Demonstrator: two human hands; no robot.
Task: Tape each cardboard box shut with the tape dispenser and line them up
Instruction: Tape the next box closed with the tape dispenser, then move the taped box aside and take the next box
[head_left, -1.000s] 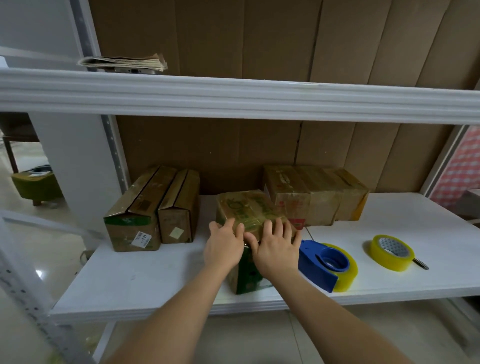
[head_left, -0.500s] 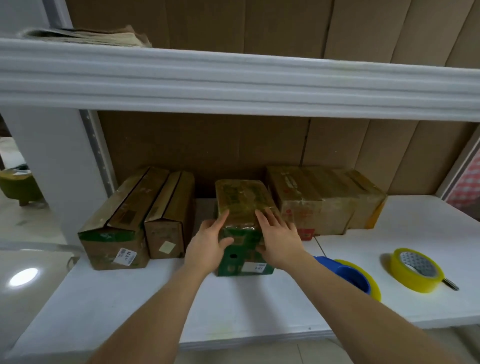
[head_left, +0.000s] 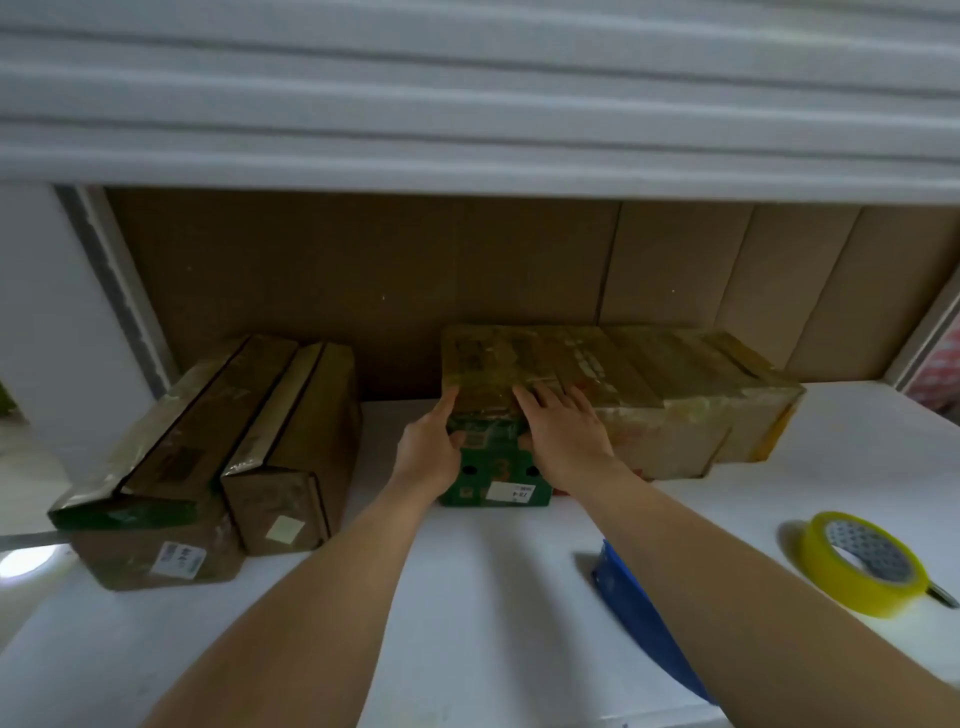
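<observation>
Half a second ago the green box (head_left: 492, 457) stood forward of the row with a gap behind it; now we have pushed it back until its far end is close to the cardboard backing (head_left: 395, 291) and its right side is against the brown boxes (head_left: 670, 410) to its right, and the camera has dropped closer under the upper shelf edge (head_left: 467, 104). Going left to right: two long taped boxes (head_left: 208, 457) sit side by side, touching, their near ends well forward of the green box. A strip of bare white shelf (head_left: 374, 597) separates them from our left hand (head_left: 428, 452), which lies flat against the green box's left side with fingers extended, thumb on the front face, gripping nothing closed. Our right hand (head_left: 563, 431) presses palm-down on the top front corner, fingers spread over the taped lid and onto the neighbouring brown box, likewise open and pushing. The blue tape dispenser (head_left: 644, 629) lies near the front edge, mostly hidden under our right forearm. A yellow tape roll (head_left: 865, 566) lies flat further right, apart from the boxes, with a dark object just past it. Open shelf lies in front of the row and at far right. Left of the shelf post, a pale glossy floor shows a light reflection.
</observation>
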